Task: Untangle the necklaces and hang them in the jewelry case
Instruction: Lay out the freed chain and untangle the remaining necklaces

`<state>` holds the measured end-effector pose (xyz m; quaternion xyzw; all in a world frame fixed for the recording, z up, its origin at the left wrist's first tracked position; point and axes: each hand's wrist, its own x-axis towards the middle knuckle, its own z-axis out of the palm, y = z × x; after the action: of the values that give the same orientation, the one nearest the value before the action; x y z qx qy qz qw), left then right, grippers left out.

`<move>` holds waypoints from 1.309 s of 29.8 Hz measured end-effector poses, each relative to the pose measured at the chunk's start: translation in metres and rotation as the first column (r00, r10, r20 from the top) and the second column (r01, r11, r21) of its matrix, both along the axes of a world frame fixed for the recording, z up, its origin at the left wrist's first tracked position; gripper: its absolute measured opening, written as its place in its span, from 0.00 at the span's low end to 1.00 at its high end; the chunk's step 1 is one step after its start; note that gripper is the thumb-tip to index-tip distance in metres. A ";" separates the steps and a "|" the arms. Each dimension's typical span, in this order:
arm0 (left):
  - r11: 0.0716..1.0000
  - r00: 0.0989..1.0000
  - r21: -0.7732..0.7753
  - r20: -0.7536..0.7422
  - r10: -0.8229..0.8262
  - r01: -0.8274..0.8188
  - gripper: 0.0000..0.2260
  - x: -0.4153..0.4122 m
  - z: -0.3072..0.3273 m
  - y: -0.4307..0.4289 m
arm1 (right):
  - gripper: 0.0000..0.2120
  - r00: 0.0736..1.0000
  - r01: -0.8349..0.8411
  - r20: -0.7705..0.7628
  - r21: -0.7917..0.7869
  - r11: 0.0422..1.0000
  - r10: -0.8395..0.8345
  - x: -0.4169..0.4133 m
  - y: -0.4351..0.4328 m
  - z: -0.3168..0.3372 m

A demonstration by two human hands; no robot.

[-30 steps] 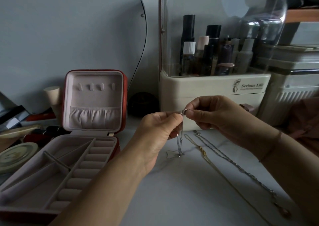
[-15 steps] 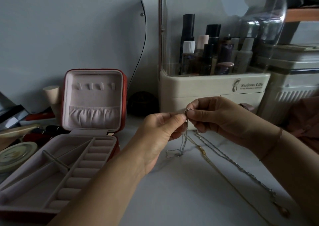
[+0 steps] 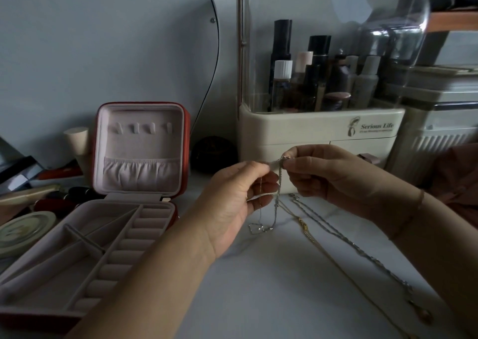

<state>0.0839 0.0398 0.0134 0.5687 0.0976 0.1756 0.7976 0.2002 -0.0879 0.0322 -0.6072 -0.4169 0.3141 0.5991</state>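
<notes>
Here, the left hand [image 3: 240, 196] and right hand [image 3: 328, 178] each pinch the top of a thin silver necklace [image 3: 278, 196], fingertips nearly meeting, its length hanging to the white table [image 3: 271, 287]. The open jewelry case [image 3: 139, 152] stands at left; a gold chain [image 3: 307, 231] and another silver chain [image 3: 362, 250] lie at right.

Jewelry case [image 3: 139, 144] sits open at left of table [image 3: 258, 287], lid upright at back w/ tray flat in front. Round tin [image 3: 23, 227] lies just left of tray, dark round obj [image 3: 213, 155] sits betw. lid & cosmetics organizer [image 3: 297, 131] behind centre, bottles [image 3: 282, 80] stand inside organizer, drawer unit [image 3: 439, 121] is to its right. Left hand [image 3: 232, 201] & right hand [image 3: 328, 175] meet over table centre, in front of organizer, pinching top of hanging necklace [image 3: 277, 204], lower end at tabletop; right of it second necklace [image 3: 307, 232] & third necklace [image 3: 344, 237] lie side by side on table, running fwd-right.
</notes>
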 end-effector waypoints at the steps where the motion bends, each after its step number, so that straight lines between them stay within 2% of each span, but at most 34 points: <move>1: 1.000 1.000 0.022 0.002 0.001 -0.001 0.08 0.000 0.000 0.000 | 0.03 1.000 -0.002 0.000 0.002 1.000 0.002 0.000 0.000 0.000; 9: 0.993 1.000 0.118 0.022 0.016 -0.019 0.04 0.000 -0.003 0.004 | 0.07 1.000 0.003 -0.002 -0.010 1.000 -0.003 0.000 0.000 0.000; 16: 0.975 0.998 0.216 -0.034 0.050 -0.041 0.04 -0.001 -0.005 0.006 | 0.16 0.963 0.149 0.231 -0.036 0.988 -0.137 -0.002 0.003 -0.001; 18: 0.974 0.998 0.220 -0.044 0.055 -0.044 0.06 -0.001 -0.005 0.006 | 0.17 0.948 0.168 0.280 -0.044 0.985 -0.149 -0.004 0.003 0.000; 22: 0.983 0.998 0.176 -0.039 0.058 -0.051 0.02 -0.002 -0.003 0.005 | 0.15 0.908 0.207 0.379 -0.041 0.978 -0.176 -0.007 0.003 0.002; 28: 0.991 0.998 0.130 -0.064 0.013 -0.005 0.18 -0.001 -0.001 0.005 | 0.13 0.923 0.190 0.334 0.037 0.981 -0.191 -0.009 0.003 0.003; 30: 0.994 0.997 0.109 -0.070 0.019 -0.011 0.17 -0.001 -0.002 0.004 | 0.11 0.937 0.175 0.296 0.058 0.983 -0.184 -0.009 0.002 0.004; 32: 0.994 0.997 0.100 -0.066 0.040 -0.034 0.12 -0.001 -0.003 0.004 | 0.11 0.948 0.165 0.264 0.066 0.984 -0.177 -0.009 0.002 0.004; 35: 0.976 0.990 0.190 -0.078 0.120 -0.104 0.06 0.000 -0.004 0.003 | 0.10 0.955 0.170 0.235 0.075 0.983 -0.183 -0.010 0.003 0.005; 39: 0.969 0.987 0.202 -0.054 0.155 -0.141 0.07 -0.002 -0.002 0.002 | 0.09 0.955 0.178 0.227 0.078 0.981 -0.191 -0.010 0.002 0.005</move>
<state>0.0824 0.0419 0.0113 0.6421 0.1494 0.2235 0.7179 0.1906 -0.0856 0.0376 -0.6590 -0.4348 0.1713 0.5894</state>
